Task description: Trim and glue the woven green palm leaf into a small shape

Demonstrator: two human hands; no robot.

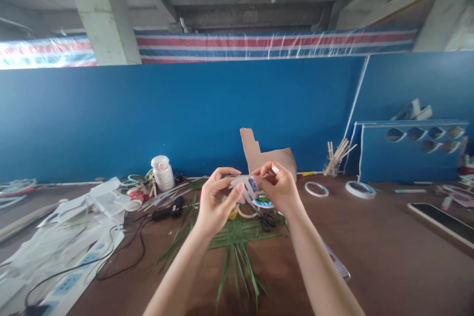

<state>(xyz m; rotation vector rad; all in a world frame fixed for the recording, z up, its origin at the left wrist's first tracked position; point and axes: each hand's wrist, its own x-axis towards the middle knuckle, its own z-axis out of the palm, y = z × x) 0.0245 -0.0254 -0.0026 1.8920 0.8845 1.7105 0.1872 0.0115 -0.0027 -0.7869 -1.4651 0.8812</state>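
Observation:
Both hands are raised over the table, around a small object of white and blue strips point(244, 190) that looks woven. My left hand point(218, 200) grips its left side, thumb across the front. At its right edge my right hand point(277, 187) pinches with thumb and fingers; whether on a strip or the edge itself, I cannot tell. Something small and white shows on a right finger. Below the hands lie green leaf-like strips point(235, 237), crossed at the middle with loose ends spreading out. Dark-handled scissors point(267, 221) and tape rolls, partly hidden, sit just behind them.
Left are a power strip point(70, 281), black cords, white scraps point(107, 197), a black tool point(168, 210) and a white jar point(163, 174). Cardboard point(259, 155) leans on the blue panel. Right are tape rolls point(360, 189), sticks in a glass point(336, 158) and a phone point(444, 222).

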